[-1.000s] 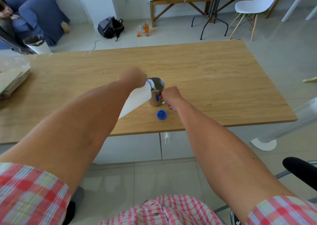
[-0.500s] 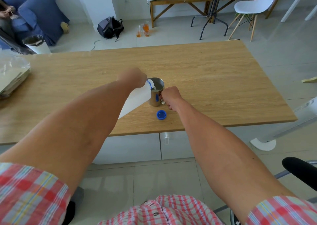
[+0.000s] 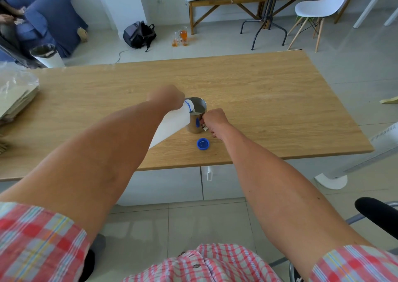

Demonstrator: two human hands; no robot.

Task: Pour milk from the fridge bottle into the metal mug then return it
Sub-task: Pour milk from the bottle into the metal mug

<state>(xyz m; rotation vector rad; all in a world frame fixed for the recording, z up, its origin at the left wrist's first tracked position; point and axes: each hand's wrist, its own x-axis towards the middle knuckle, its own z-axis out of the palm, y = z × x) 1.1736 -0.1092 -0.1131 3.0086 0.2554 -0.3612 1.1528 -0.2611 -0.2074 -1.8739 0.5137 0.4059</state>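
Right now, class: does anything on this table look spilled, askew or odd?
Nothing stands out. The tilted milk bottle pours into the upright metal mug; no spill shows on the table. The blue cap lies beside it.

The wooden tabletop [image 3: 269,101] carries a metal mug [image 3: 197,122] standing upright near its middle, toward the near edge; a blue cap [image 3: 203,144] lies flat on the wood just in front of the mug, apart from it, open side up; far to the left of the mug, at the tabletop's left end, rests a stack of flat pale sheets in clear plastic wrap [image 3: 17,96].
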